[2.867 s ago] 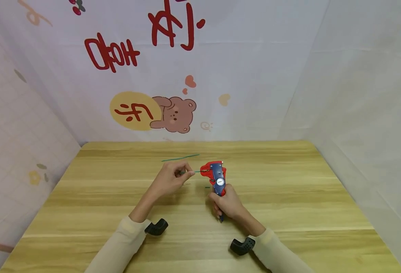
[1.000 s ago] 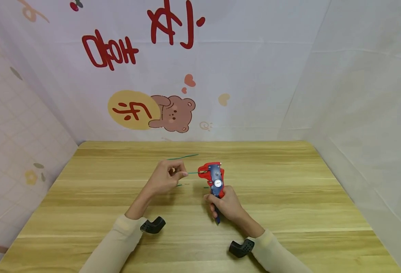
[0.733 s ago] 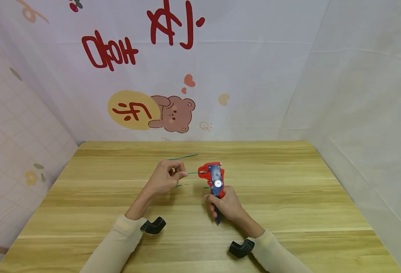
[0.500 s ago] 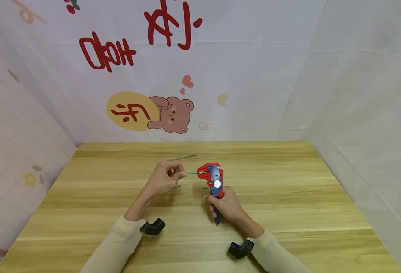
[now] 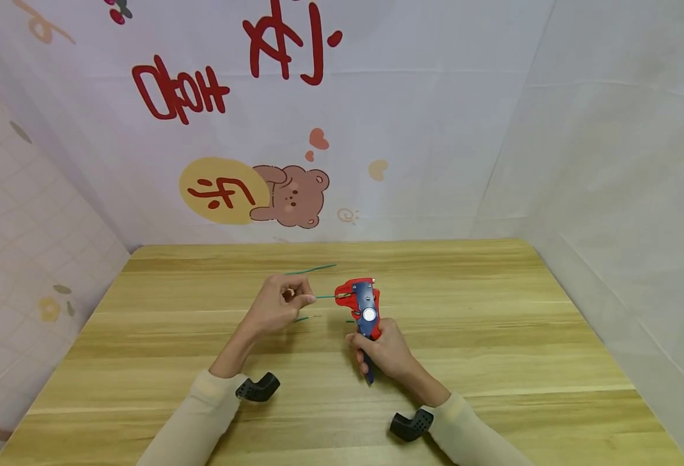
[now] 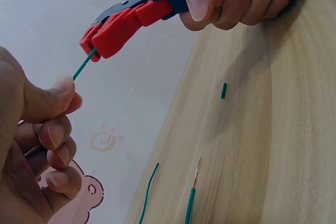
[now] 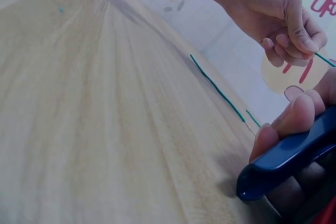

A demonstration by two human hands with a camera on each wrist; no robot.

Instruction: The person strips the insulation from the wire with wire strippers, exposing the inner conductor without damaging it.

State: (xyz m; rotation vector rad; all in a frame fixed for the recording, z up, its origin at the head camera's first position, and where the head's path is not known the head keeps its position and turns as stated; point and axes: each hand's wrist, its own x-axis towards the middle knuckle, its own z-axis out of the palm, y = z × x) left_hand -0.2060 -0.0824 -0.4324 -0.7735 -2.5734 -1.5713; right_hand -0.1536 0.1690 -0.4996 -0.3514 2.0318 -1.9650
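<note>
A thin green wire (image 5: 325, 297) is pinched between the thumb and forefinger of my left hand (image 5: 277, 304). Its far end runs into the red nose of a wire stripper (image 5: 367, 299), so that end is hidden. The left wrist view shows a short length of green wire (image 6: 84, 64) between fingertips and tool. My right hand (image 5: 389, 349) grips the stripper's blue handles, fingers wrapped round them, above the table. Beneath my left hand lies a second green wire (image 6: 190, 205) with bare copper strands at one end.
Farther back on the wooden table (image 5: 464, 336) lies another green wire (image 5: 317, 268). A short green insulation piece (image 6: 223, 91) lies below the stripper, and a tiny green scrap (image 7: 61, 9) shows in the right wrist view. A printed cloth (image 5: 435, 129) hangs behind.
My left hand has shifted left with the wire, and more green shows between fingers and stripper. The stripper has moved slightly left; the bare-ended wire is less covered by my hand.
</note>
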